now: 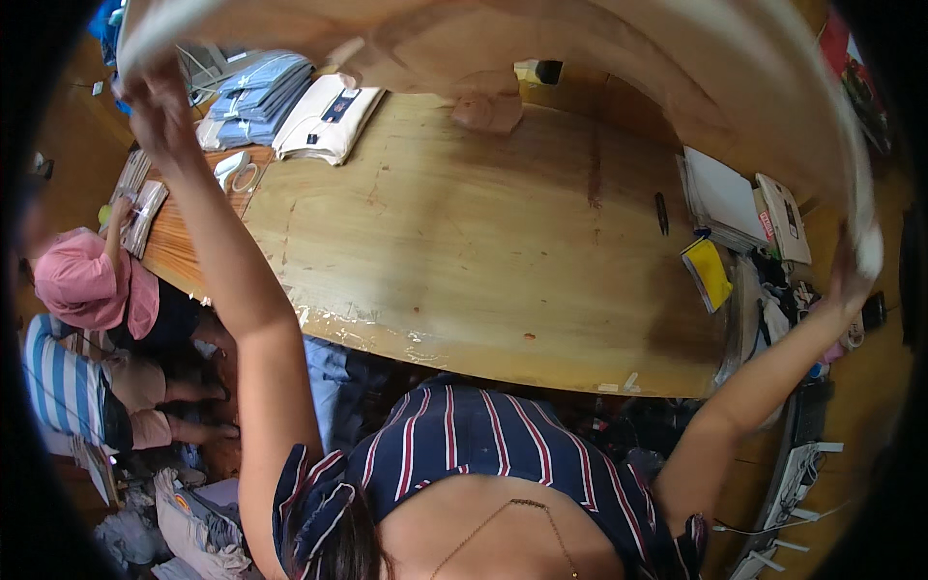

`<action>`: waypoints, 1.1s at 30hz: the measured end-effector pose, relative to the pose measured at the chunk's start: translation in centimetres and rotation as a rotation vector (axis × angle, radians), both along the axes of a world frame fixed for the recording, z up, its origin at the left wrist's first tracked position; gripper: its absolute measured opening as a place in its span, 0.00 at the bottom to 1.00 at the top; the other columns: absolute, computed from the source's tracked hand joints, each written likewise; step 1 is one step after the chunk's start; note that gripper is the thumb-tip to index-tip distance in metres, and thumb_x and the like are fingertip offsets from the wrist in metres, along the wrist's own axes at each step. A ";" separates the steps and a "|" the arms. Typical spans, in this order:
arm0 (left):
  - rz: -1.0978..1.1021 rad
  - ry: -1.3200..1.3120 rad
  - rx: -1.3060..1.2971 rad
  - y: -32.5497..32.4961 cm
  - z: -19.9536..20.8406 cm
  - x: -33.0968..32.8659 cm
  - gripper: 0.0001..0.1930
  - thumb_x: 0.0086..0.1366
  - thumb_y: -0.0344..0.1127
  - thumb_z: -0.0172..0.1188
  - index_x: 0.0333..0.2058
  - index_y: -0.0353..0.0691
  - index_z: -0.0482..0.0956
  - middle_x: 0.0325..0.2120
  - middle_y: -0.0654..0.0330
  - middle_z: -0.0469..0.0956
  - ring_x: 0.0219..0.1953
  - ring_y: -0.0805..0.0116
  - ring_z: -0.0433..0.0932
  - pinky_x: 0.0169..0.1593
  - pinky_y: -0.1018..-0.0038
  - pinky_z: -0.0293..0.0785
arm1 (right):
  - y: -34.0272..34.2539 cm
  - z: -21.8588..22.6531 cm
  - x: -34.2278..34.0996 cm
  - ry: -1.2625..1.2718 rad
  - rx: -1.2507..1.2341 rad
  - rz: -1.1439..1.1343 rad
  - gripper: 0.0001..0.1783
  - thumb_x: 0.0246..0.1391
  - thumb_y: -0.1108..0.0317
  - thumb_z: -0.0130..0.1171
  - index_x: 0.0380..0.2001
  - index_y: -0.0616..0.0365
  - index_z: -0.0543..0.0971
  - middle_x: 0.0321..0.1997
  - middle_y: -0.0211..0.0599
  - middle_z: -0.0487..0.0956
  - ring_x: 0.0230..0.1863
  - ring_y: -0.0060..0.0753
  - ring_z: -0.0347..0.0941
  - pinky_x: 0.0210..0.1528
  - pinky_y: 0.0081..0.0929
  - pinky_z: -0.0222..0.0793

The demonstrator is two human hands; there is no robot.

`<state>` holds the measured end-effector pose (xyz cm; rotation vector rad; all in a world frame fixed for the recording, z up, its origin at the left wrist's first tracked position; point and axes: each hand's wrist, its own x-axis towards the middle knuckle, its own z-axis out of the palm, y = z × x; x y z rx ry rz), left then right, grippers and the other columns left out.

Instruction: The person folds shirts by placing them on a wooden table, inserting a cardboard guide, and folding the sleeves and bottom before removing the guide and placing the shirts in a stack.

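A: What fills the air over the wooden surface [464, 242]?

B: A beige cloth [619, 58], raised wide above the surface's far side; the left hand [162, 106] pinches one end of it, high over the surface's left side; the right hand [853, 269] pinches the other, out past the surface's right edge.

A: And around it?

B: Folded blue garments [259, 97] and a folded cream garment [324, 121] lie at the surface's far left; a yellow pouch [709, 274] rests near the surface's right edge; a person in pink [92, 280] is beside the surface's left end.
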<state>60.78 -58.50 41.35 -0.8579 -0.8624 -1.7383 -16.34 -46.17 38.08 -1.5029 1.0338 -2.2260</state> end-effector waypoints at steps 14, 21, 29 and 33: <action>2.021 -2.131 -0.521 11.7 -31.5 2.8 0.22 0.44 0.21 0.52 0.41 0.46 0.69 0.48 0.52 0.60 0.46 0.52 0.65 0.43 0.65 0.66 | 6.4 -26.0 6.4 0.538 1.431 0.085 0.11 0.42 0.79 0.46 0.28 0.59 0.76 0.21 0.32 0.73 0.25 0.21 0.68 0.27 0.18 0.63; 1.291 -2.995 -0.823 17.7 -32.2 1.8 0.20 0.51 0.33 0.50 0.43 0.34 0.61 0.37 0.49 0.67 0.34 0.57 0.71 0.33 0.68 0.70 | -9.8 -28.9 4.9 1.014 0.756 -0.691 0.12 0.46 0.71 0.48 0.35 0.56 0.74 0.33 0.46 0.73 0.37 0.47 0.68 0.38 0.35 0.64; 0.174 -1.947 1.295 26.5 -27.3 -3.5 0.12 0.59 0.36 0.48 0.38 0.34 0.66 0.28 0.55 0.73 0.26 0.68 0.74 0.27 0.77 0.72 | -17.9 -27.9 9.3 0.779 1.199 -0.690 0.18 0.39 0.70 0.50 0.38 0.45 0.73 0.38 0.43 0.74 0.42 0.45 0.69 0.44 0.34 0.65; -0.343 -2.066 0.490 26.9 -25.5 -9.6 0.11 0.58 0.32 0.49 0.39 0.34 0.67 0.24 0.57 0.74 0.26 0.69 0.75 0.30 0.77 0.73 | -18.2 -30.2 4.7 0.690 0.976 -0.538 0.14 0.38 0.71 0.51 0.33 0.50 0.77 0.34 0.41 0.76 0.38 0.40 0.72 0.40 0.30 0.66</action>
